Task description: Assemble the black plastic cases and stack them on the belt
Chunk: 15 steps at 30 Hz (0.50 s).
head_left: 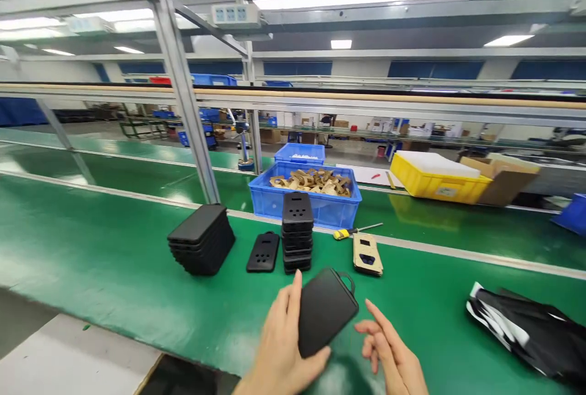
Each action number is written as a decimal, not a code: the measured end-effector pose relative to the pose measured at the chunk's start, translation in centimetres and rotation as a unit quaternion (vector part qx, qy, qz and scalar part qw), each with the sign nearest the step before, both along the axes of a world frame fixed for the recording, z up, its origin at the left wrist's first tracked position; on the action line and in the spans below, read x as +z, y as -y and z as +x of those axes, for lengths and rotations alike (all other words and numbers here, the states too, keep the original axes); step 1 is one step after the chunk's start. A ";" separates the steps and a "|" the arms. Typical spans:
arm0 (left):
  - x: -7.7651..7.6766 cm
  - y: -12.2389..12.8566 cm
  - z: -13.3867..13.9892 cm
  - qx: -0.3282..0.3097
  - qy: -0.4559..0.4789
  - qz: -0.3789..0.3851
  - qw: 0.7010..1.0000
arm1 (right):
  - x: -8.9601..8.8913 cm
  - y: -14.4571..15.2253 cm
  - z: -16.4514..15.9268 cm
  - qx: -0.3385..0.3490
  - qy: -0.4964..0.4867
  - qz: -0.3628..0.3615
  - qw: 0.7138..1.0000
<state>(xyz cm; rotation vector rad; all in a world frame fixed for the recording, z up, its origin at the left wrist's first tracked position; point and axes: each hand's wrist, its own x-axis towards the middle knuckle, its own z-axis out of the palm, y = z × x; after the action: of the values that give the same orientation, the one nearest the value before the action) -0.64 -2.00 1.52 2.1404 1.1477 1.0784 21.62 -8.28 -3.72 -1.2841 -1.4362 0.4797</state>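
- The left hand grips a flat, matte black case with rounded corners and a small loop at its far end, held low over the glossy green worktop.
- The right hand is empty, fingers loosely spread, just beside the case.
- Beyond stand a tall stack of black shells with holes and a leaning pile of smooth black shells.
- A blue plastic crate holds tan cardboard pieces.

The bottom edge cuts off both hands at the wrists, and the black bag runs past the right edge.
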 end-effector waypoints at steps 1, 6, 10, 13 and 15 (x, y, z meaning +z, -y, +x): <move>-1.3 1.1 1.2 -0.016 0.030 -0.038 0.999 | 0.2 -0.1 -0.4 -0.022 -0.027 0.001 0.999; -4.8 3.4 3.4 -0.146 0.164 -0.278 0.935 | 1.1 1.5 -0.3 -0.063 -0.047 0.006 0.997; -4.8 4.5 4.3 -0.272 0.364 -0.566 0.688 | 1.3 3.4 0.0 -0.014 0.016 -0.085 0.996; -4.4 5.6 5.1 -0.284 0.401 -0.641 0.590 | 1.0 4.4 -0.6 -0.073 0.161 -0.017 0.984; -4.3 6.2 5.3 -0.267 0.409 -0.630 0.605 | 0.8 4.9 -1.3 -0.118 0.225 0.058 0.965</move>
<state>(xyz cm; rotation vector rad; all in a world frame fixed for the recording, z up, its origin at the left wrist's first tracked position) 4.66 -8.24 -2.81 0.5616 0.4019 0.4733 20.30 -13.18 -2.93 -1.5064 -1.6245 -0.0640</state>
